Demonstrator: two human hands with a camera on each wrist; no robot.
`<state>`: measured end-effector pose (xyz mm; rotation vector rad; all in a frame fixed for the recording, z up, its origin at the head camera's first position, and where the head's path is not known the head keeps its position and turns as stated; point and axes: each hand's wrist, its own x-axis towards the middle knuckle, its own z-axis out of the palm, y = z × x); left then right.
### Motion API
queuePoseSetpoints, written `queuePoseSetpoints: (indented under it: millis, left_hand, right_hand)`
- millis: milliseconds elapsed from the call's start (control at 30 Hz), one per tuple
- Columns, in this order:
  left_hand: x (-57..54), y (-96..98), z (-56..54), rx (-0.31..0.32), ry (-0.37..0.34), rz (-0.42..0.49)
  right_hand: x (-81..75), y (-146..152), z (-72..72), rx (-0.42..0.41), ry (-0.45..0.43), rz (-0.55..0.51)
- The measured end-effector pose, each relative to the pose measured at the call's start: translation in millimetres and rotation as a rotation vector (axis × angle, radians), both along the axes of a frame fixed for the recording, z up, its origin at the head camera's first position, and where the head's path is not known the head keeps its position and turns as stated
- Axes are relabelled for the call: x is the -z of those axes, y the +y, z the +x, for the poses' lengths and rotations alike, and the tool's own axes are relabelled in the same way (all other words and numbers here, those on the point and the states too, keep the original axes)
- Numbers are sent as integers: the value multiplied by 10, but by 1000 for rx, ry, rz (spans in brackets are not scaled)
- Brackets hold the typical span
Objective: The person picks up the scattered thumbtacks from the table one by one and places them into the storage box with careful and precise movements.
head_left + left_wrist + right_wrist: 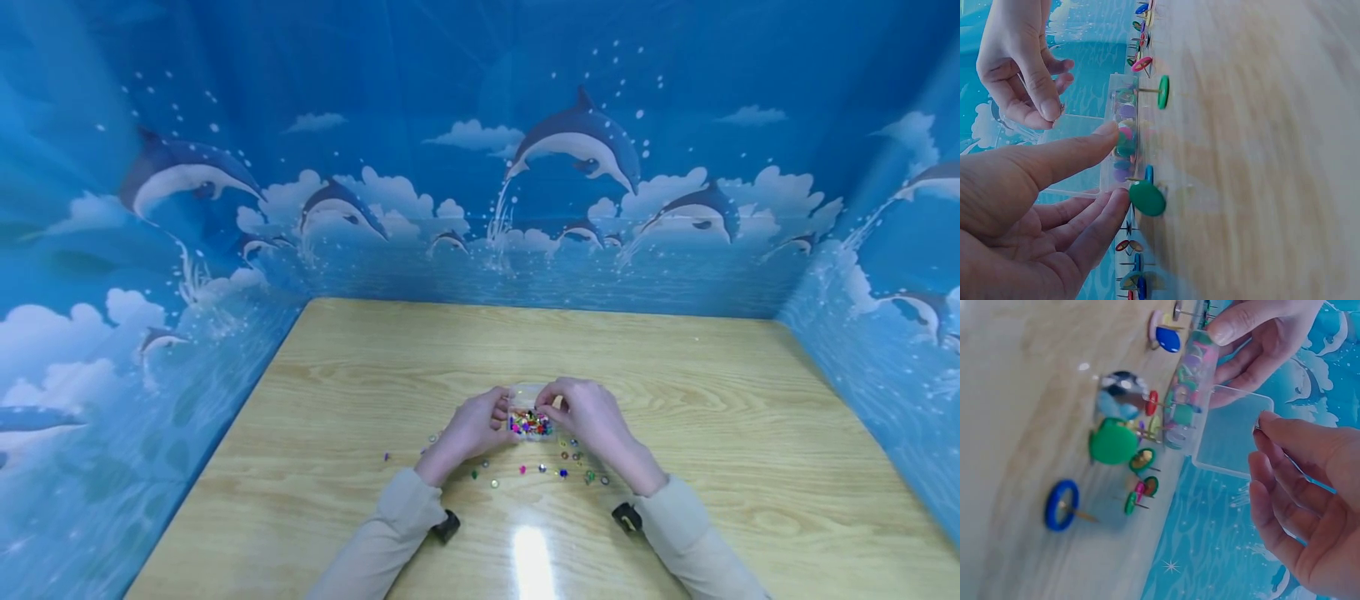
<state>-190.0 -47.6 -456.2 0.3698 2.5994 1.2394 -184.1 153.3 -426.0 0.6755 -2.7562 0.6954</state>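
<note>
High head view, close wrist views

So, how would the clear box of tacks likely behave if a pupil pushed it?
The clear box looks fairly stiff: its lid has straight edges. It would probably slide rather than tip, being low and flat on the table. The tacks inside could spill if jolted, since the lid is open.

The box (1230,431) is clear plastic, thumbtacks (1114,445) glossy, pins (1086,515) metal — table (420,358) shiny wood.
</note>
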Motion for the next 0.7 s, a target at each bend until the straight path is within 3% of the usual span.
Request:
queuePoseSetpoints:
  millis: [300, 700]
  left_hand:
    - [-10, 9, 0, -1, 9, -11]
    - [0, 20, -8, -9, 4, -10]
  right_hand:
    - [31, 34, -10, 53, -64, 12]
    - [-37, 371, 104, 88, -5, 53]
